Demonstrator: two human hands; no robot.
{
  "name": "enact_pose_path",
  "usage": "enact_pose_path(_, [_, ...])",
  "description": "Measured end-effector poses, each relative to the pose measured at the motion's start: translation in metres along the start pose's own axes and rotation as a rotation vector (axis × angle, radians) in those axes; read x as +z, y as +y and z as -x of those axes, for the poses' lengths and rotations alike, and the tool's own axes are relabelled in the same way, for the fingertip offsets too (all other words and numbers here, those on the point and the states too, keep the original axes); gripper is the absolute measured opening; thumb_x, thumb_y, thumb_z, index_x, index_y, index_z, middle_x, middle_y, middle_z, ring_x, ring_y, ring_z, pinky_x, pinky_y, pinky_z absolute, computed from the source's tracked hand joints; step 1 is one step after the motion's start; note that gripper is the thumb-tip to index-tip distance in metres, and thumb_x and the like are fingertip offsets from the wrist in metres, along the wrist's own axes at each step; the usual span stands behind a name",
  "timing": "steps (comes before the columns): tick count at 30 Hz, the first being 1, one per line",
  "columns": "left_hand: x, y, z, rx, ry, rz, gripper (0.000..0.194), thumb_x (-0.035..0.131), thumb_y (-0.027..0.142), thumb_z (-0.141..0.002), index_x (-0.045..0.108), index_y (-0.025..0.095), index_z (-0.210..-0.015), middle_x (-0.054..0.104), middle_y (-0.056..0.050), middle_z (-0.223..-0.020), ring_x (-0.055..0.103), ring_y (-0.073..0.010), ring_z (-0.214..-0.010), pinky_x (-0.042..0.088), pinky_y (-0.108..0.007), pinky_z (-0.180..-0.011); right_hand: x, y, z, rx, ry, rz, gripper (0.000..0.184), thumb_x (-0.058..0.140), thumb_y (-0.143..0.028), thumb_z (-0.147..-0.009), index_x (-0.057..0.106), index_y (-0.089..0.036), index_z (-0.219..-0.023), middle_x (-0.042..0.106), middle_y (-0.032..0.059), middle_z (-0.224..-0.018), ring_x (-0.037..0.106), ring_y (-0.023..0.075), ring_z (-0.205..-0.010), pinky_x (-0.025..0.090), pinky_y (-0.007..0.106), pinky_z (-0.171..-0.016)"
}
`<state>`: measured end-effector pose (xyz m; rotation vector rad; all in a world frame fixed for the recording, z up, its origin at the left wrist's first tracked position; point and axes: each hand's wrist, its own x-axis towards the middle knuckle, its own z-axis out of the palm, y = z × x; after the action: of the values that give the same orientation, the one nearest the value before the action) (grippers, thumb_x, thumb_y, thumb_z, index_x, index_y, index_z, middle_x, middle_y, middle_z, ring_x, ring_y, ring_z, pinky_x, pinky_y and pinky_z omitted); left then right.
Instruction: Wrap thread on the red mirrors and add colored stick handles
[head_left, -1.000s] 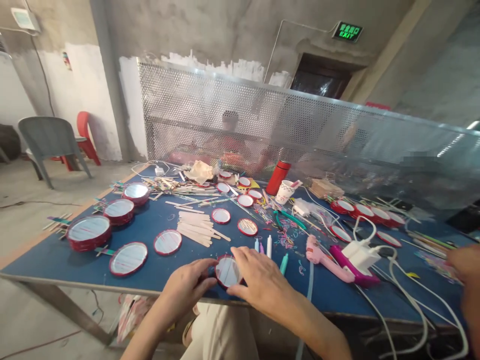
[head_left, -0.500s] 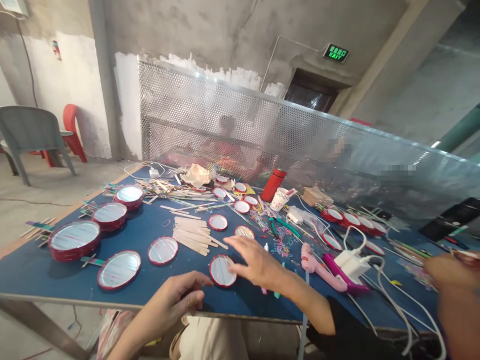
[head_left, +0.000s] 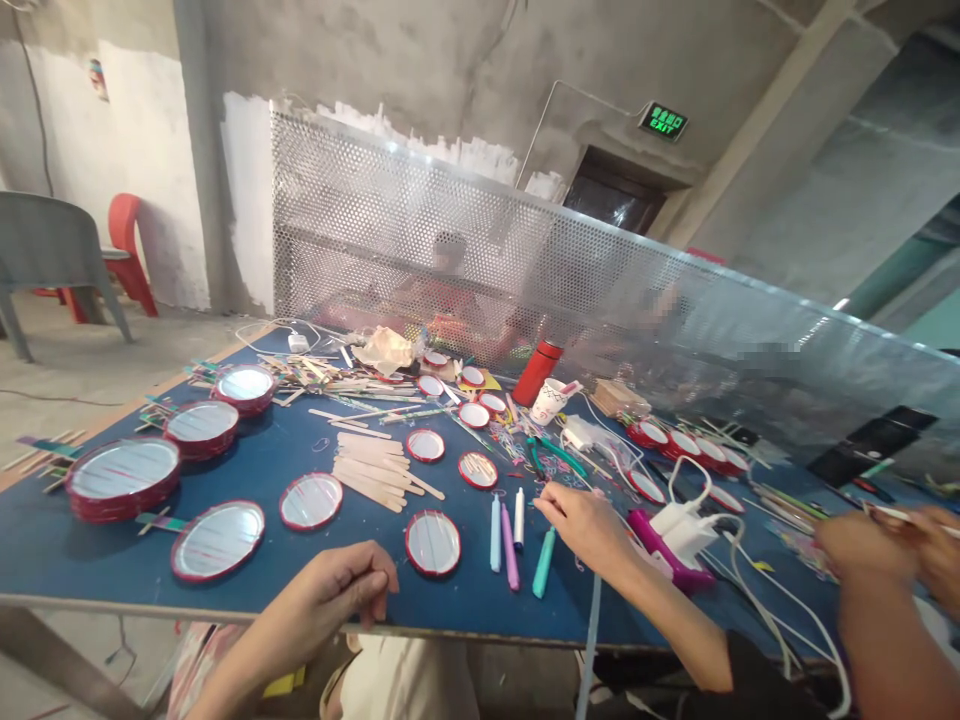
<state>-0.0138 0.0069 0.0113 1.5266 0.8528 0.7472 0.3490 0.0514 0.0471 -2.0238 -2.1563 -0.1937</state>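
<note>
My left hand (head_left: 341, 590) rests at the front edge of the blue table (head_left: 90, 560) with its fingers curled under and nothing visible in them. A small round red-rimmed disc (head_left: 433, 543) lies flat just right of it, untouched. My right hand (head_left: 589, 525) is further right, fingers closed, lying over the spot where the pale pink glue gun is, which it hides. A magenta glue gun (head_left: 664, 548) and a white charger (head_left: 679, 520) lie just beyond it. Several coloured glue sticks (head_left: 510, 535) lie between the disc and my right hand.
Stacks of larger red-rimmed discs (head_left: 124, 478) sit at the left, wooden sticks (head_left: 371, 470) in the middle, a red bottle (head_left: 541, 372) and paper cup (head_left: 549, 402) behind. White cables (head_left: 780, 600) trail right. Another person's hands (head_left: 862, 550) work at the right edge. A perforated metal screen (head_left: 450, 240) backs the table.
Both hands have let go of the small disc, which now lies flat. My right hand moved right to the glue gun; my left hand drew back to the table edge.
</note>
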Motion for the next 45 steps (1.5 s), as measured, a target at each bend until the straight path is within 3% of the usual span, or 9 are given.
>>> enact_pose_path(9, [0.001,-0.001,0.000,0.016,0.031,-0.017,0.060,0.059,0.076,-0.088,0.059,0.018,-0.076,0.063,0.000,-0.070,0.053,-0.0150,-0.065,0.040,-0.024,-0.062,0.003,-0.023,-0.005,-0.113,-0.143,-0.096,0.029,0.039,-0.022,-0.098,0.064,-0.024,-0.082,0.075,0.0036,-0.084,0.072,0.0222,-0.081,0.045,0.031,-0.071])
enact_pose_path(17, [0.004,0.000,0.003,0.012,0.025,-0.023,0.045,0.060,0.061,-0.093,0.059,0.019,-0.077,0.064,-0.001,-0.069,0.055,-0.0155,-0.064,0.040,-0.024,-0.061,0.007,-0.105,-0.043,-0.327,-0.229,-0.140,0.017,0.054,-0.018,-0.100,0.069,-0.021,-0.092,0.074,0.0048,-0.101,0.069,0.0202,-0.101,0.050,0.033,-0.092])
enact_pose_path(19, [0.005,0.002,0.005,0.011,0.028,-0.034,0.042,0.060,0.058,-0.094,0.059,0.019,-0.076,0.063,-0.001,-0.069,0.055,-0.0156,-0.064,0.040,-0.024,-0.061,0.011,-0.124,-0.054,-0.330,-0.273,-0.125,0.011,0.060,-0.022,-0.101,0.070,-0.019,-0.100,0.073,0.0051,-0.107,0.069,0.0208,-0.106,0.051,0.038,-0.097])
enact_pose_path(21, [0.006,0.004,0.005,0.011,0.024,-0.045,0.040,0.059,0.054,-0.094,0.058,0.019,-0.076,0.063,-0.001,-0.070,0.055,-0.0159,-0.065,0.041,-0.024,-0.061,0.014,-0.136,-0.065,-0.309,-0.328,-0.112,0.016,0.064,-0.031,-0.101,0.070,-0.017,-0.108,0.072,0.0057,-0.113,0.069,0.0212,-0.105,0.055,0.043,-0.095])
enact_pose_path(27, [0.006,0.007,0.004,0.040,0.018,-0.052,0.038,0.058,0.052,-0.094,0.058,0.019,-0.075,0.063,-0.002,-0.069,0.055,-0.0163,-0.064,0.041,-0.025,-0.061,0.017,-0.138,-0.081,-0.241,-0.478,-0.135,0.025,0.065,-0.038,-0.101,0.068,-0.018,-0.116,0.071,0.0063,-0.117,0.070,0.0195,-0.098,0.060,0.040,-0.087])
enact_pose_path(33, [0.007,0.011,0.006,0.056,0.040,0.002,0.040,0.063,0.054,-0.092,0.058,0.019,-0.073,0.060,0.001,-0.065,0.053,-0.0149,-0.061,0.040,-0.025,-0.060,0.023,-0.133,-0.070,-0.141,-0.408,-0.251,0.023,0.068,-0.038,-0.100,0.069,-0.017,-0.110,0.072,0.0047,-0.110,0.070,0.0188,-0.094,0.060,0.039,-0.085])
enact_pose_path(38, [0.011,0.004,0.007,0.089,0.113,0.071,0.034,0.066,0.049,-0.091,0.060,0.019,-0.077,0.060,0.002,-0.067,0.053,-0.0142,-0.062,0.040,-0.024,-0.060,0.012,-0.133,-0.056,-0.077,-0.284,-0.508,0.014,0.056,-0.020,-0.098,0.060,-0.019,-0.085,0.068,-0.0013,-0.077,0.069,0.0152,-0.072,0.056,0.030,-0.073])
enact_pose_path(43, [0.017,-0.006,0.000,0.145,0.338,0.299,0.048,0.071,0.062,-0.085,0.057,0.021,-0.105,0.061,0.004,-0.073,0.060,-0.0159,-0.061,0.046,-0.026,-0.059,-0.004,-0.159,-0.018,-0.136,-0.348,-0.801,0.011,0.047,-0.019,-0.091,0.050,-0.024,-0.082,0.068,-0.0032,-0.066,0.069,0.0151,-0.060,0.054,0.025,-0.061])
enact_pose_path(45, [0.018,-0.007,-0.001,0.158,0.372,0.321,0.053,0.071,0.067,-0.084,0.058,0.020,-0.105,0.061,0.003,-0.076,0.059,-0.0154,-0.061,0.046,-0.026,-0.057,-0.008,-0.174,0.004,-0.170,-0.397,-0.857,0.008,0.051,-0.021,-0.089,0.052,-0.024,-0.082,0.068,-0.0038,-0.064,0.069,0.0147,-0.058,0.054,0.025,-0.060])
